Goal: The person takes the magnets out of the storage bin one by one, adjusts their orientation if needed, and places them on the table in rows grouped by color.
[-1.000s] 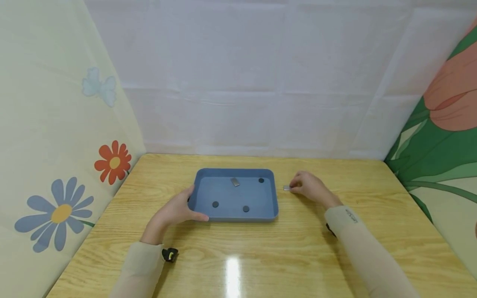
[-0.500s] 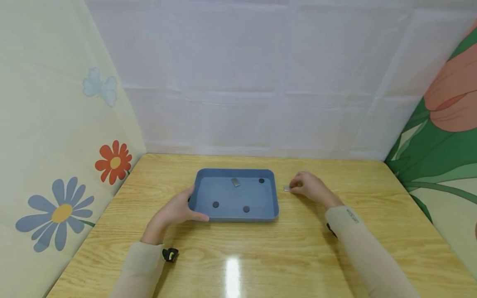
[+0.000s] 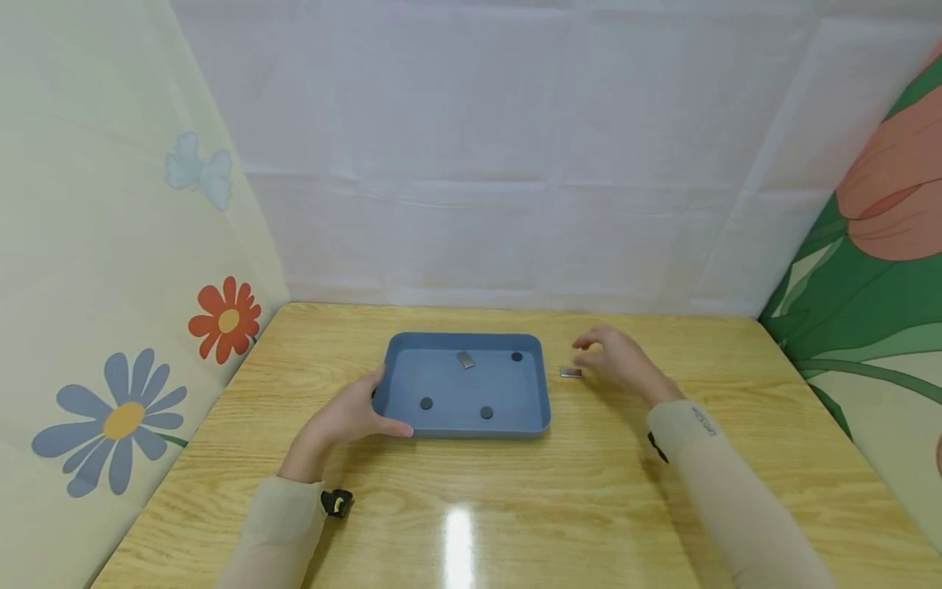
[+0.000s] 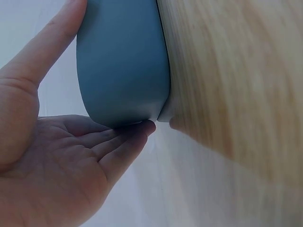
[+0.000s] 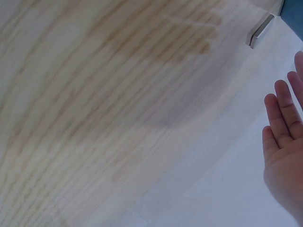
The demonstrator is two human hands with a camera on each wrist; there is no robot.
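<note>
A shallow blue tray (image 3: pixel 471 384) sits on the wooden table, and my left hand (image 3: pixel 353 413) holds its left end. In the left wrist view the thumb and the fingers of that hand lie against two sides of the tray wall (image 4: pixel 125 61). Just right of the tray lies a small flat silver rectangular piece (image 3: pixel 570 372), which also shows as a metal bar (image 5: pixel 260 31) in the right wrist view. My right hand (image 3: pixel 614 360) hovers close over it, thumb and fingers apart with nothing between them. Its fingers look fairly straight in the right wrist view.
Inside the tray are another silver rectangular piece (image 3: pixel 466 360) and 3 dark round discs, one of them a disc (image 3: pixel 486 413) near the front wall. A white sheet (image 3: pixel 515 164) hangs behind the wooden table (image 3: pixel 559 507). Flower-printed cloths flank both sides.
My right hand has let go of the silver piece beside the tray and lifted slightly, its fingers spreading. The left hand and tray stay in place.
</note>
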